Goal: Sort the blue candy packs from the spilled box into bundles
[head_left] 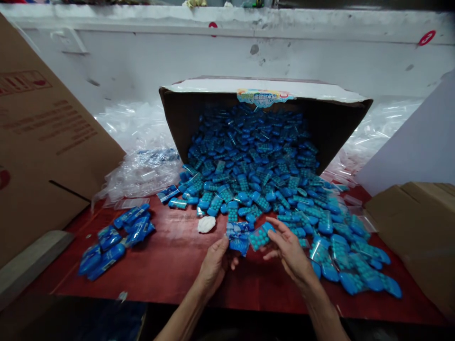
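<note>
My left hand (215, 263) pinches a blue printed wrapper (239, 237) between thumb and fingers, low over the red tabletop. Close on its right, my right hand (289, 246) grips a small clear case of teal beads with a blue cap (261, 237). The case's near end is beside the wrapper's edge; whether they touch I cannot tell. A heap of the same bead cases (256, 166) spills out of a tipped cardboard box (172, 123) beyond both hands. To the left of my left hand lie several blue wrapped packets (110, 255).
A white crumpled lump (206, 224) lies on the red tabletop (167, 255). Clear plastic pieces (142, 170) are piled behind at the left. Large cardboard boxes stand at the left (42, 142) and right (415, 237). A white wall (142, 61) closes off the back.
</note>
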Demonstrator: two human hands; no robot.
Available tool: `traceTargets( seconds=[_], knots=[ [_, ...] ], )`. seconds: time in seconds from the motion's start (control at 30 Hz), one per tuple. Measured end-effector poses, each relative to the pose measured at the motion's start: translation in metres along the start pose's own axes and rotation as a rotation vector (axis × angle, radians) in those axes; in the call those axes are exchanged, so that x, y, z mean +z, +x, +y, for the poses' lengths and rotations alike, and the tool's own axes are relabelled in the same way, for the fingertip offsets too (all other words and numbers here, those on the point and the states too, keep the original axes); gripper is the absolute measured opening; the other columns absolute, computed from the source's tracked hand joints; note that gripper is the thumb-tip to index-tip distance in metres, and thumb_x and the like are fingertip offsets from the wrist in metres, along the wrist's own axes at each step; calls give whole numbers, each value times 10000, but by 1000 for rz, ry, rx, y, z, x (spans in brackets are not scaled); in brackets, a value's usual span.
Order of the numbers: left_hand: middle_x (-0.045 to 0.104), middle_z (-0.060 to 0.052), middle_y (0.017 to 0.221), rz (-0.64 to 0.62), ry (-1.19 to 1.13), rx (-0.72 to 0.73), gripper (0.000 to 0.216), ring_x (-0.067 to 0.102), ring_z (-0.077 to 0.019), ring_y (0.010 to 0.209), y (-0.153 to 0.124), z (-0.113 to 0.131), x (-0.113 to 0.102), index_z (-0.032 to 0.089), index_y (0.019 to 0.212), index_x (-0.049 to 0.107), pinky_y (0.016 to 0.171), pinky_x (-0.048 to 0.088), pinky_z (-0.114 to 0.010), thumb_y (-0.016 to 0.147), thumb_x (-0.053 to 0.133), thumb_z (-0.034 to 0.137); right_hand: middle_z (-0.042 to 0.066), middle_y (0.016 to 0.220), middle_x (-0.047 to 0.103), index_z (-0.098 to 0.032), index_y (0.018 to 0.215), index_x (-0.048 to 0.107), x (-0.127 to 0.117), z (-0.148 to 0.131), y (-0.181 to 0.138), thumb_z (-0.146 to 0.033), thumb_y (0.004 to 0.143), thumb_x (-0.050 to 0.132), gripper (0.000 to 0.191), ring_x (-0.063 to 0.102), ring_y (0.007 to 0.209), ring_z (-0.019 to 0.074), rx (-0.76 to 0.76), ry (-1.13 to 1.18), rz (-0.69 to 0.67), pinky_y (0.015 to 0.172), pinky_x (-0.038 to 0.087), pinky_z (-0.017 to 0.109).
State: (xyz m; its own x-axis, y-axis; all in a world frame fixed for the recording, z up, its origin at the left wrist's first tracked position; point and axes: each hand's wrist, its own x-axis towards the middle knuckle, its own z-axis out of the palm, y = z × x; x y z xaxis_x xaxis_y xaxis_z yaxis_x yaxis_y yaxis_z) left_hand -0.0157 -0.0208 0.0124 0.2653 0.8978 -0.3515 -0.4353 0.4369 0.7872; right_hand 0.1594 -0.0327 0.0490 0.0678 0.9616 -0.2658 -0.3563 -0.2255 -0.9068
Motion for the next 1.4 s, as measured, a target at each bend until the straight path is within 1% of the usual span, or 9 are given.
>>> traceTargets(
  seconds=[0.17, 0.27, 0.4, 0.53, 0.67, 0.93, 1.07, 1.17, 1.4],
  knots=[
    [565, -11, 478, 24, 77, 14, 309, 491, -90, 380, 2, -1, 1, 124, 613, 528, 344, 325, -180, 667, 580, 424, -7, 751, 599, -196, 1073, 442, -2, 4, -2, -330, 696, 599, 430, 618, 538, 136, -12, -9, -6, 387, 514, 224],
    [583, -18, 475, 26, 107, 17, 333, 494, -91, 367, 2, 2, 1, 124, 615, 531, 349, 339, -185, 658, 575, 451, -12, 766, 597, -208, 1047, 430, -1, 6, -3, -335, 692, 608, 417, 618, 549, 133, -41, -10, 10, 389, 512, 219],
    [587, -28, 455, -1, 184, 31, 353, 492, -93, 351, 3, 4, -4, 118, 616, 546, 349, 344, -188, 663, 561, 468, -9, 802, 592, -212, 1034, 415, 1, 4, -6, -322, 696, 608, 404, 617, 564, 128, -18, 4, -19, 404, 515, 217],
    [587, -24, 456, -17, 235, 66, 321, 509, -102, 362, 4, 4, -12, 122, 633, 552, 361, 363, -192, 688, 548, 439, -7, 826, 581, -215, 1045, 401, 3, 4, -11, -290, 690, 615, 422, 617, 607, 132, -13, 0, -30, 422, 523, 223],
    [602, -27, 479, -16, 275, 93, 299, 535, -117, 390, 2, 5, -15, 126, 644, 554, 377, 393, -202, 687, 557, 422, -11, 824, 573, -222, 1049, 404, 2, 7, -15, -281, 682, 624, 431, 620, 637, 147, -29, 4, -23, 416, 526, 230],
    [638, -34, 563, -42, 200, 43, 257, 599, -159, 514, -2, 7, -12, 118, 760, 590, 483, 465, -252, 692, 578, 365, 10, 879, 583, -219, 1034, 389, 4, 14, -20, -300, 691, 627, 425, 632, 657, 161, -59, 78, 56, 411, 521, 221],
    [631, -40, 543, -36, 132, 45, 267, 587, -152, 490, -2, 5, -10, 114, 700, 585, 463, 454, -247, 690, 574, 381, 13, 894, 586, -225, 1026, 385, 11, 21, -24, -301, 674, 639, 440, 637, 650, 165, -78, 121, 136, 410, 525, 228],
    [629, -45, 538, -17, 72, 13, 285, 584, -150, 481, -2, 4, -7, 117, 692, 579, 457, 448, -242, 675, 584, 401, 11, 902, 587, -230, 1017, 384, 15, 28, -25, -306, 668, 642, 441, 642, 659, 170, -96, 142, 197, 420, 531, 234],
    [629, -39, 536, 28, 40, -8, 259, 591, -149, 504, -4, 7, -2, 118, 740, 587, 483, 457, -237, 646, 627, 357, -4, 817, 597, -211, 992, 381, 16, 38, -25, -324, 649, 654, 453, 630, 567, 150, -137, 50, 230, 428, 528, 254]
  ],
)
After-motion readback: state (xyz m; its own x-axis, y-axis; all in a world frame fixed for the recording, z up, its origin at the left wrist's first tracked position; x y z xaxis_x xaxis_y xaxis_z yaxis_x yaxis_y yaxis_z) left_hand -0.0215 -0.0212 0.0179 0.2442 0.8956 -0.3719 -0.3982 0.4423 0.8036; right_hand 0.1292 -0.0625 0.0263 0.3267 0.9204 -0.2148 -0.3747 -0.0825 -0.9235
